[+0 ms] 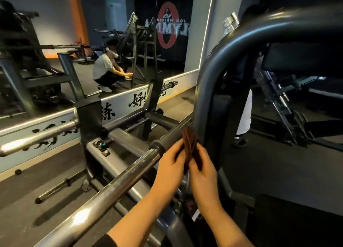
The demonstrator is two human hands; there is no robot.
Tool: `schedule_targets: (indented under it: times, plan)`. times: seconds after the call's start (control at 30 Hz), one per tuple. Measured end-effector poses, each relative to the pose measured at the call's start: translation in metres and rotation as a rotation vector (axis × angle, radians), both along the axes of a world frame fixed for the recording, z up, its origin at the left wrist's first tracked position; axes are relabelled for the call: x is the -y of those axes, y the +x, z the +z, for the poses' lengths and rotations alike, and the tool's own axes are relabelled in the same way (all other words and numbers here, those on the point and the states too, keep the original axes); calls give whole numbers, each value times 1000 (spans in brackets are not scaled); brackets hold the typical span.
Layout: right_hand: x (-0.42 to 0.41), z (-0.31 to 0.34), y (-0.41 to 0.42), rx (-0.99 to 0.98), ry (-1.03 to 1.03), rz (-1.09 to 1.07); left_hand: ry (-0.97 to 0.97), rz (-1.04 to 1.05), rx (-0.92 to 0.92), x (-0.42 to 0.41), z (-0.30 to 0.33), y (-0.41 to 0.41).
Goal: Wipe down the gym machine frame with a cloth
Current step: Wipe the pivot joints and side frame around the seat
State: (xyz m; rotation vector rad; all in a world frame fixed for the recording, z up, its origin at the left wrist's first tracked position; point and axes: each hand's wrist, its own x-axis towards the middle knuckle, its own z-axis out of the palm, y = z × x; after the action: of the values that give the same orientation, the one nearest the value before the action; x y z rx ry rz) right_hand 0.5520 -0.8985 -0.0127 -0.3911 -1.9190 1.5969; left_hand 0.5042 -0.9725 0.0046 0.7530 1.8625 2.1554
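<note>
I'm looking at a gym, steel barbell (104, 196) across a grey machine frame (213, 76), wall mirror (55, 42) reflecting racks, dark rubber floor (27, 200), Olympia logo (168, 25).

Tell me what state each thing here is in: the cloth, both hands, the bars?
Cloth: bunched up, held between both hands beside the frame.
Left hand: fingers curled on the cloth.
Right hand: pinching the cloth.
Frame: curved dark tube, upright by the cloth.
Barbell: lying across the machine, shiny, no plates in view.
Mirror: shows a crouching person at a rack.
</note>
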Motion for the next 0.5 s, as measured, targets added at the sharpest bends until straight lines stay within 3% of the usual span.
schedule_targets:
  times: [0.1, 0.23, 0.3, 0.4, 0.5]
  plan:
    - [-37, 31, -23, 0, 84, 42, 135, -46, 47, -38, 17, -32]
    - [-86, 65, -57, 30, 226, -69, 197, 18, 37, -77, 42, -80]
    - [-101, 78, -71, -33, 284, -141, 237, 100, -75, -93, 50, -106]
    - [-105, 84, -83, -140, 585, -320, 264, 419, -299, -104, 60, -126]
    - [-114, 80, -100, -201, 712, -543, 114, 467, -527, -121, 51, -136]
